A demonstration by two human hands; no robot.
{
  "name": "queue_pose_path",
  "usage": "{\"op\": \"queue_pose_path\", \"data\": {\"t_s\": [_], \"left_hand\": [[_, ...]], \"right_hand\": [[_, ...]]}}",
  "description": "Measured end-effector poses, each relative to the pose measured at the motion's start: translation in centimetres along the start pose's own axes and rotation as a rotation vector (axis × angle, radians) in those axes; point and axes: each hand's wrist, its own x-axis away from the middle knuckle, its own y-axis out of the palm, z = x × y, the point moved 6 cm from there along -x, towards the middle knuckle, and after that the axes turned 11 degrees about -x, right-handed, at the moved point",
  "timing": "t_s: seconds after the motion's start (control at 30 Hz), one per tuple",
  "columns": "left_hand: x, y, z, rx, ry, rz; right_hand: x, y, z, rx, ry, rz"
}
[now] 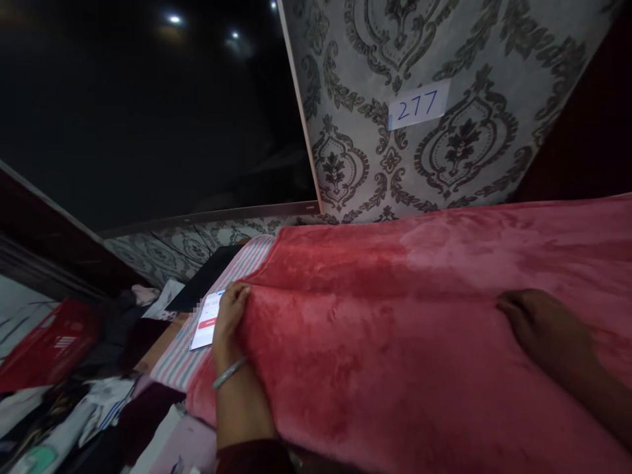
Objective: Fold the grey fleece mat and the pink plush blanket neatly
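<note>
1. Left hand [230,321] is gripping the red blanket [395,316] at its left edge, fingers curled shut over the fold.
2. Right hand [546,329] is lying flat on the blanket, fingers extended, well apart rightward.
3. The blanket is running lengthwise left to right.
4. A phone [203,322] is lying just beside the left hand, its text unreadable.
5. A wall label [419,104] is showing "277".
</note>
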Motion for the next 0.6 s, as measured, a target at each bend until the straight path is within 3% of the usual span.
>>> {"op": "queue_pose_path", "data": {"t_s": [0.1,0.2,0.3,0.47,0.6], "left_hand": [[0.2,-1.0,0.8,0.009,0.018,0.16],[0.2,-1.5,1.6,0.008,0.056,0.231],[0.1,-1.3,1.9,-0.005,0.097,0.212],[-0.1,-1.4,0.9,-0.029,0.034,0.242],[-0.5,-0.9,0.6,-0.071,0.022,0.158]], "right_hand": [[0.1,-0.1,0.0,0.048,0.051,-0.008],[0.2,0.4,0.3,0.051,0.062,-0.034],[0.3,1.0,0.6,0.028,0.061,-0.078],[0.2,0.8,0.3,0.017,0.049,-0.084],[0.1,0.7,0.0,-0.037,0.019,-0.051]]}}
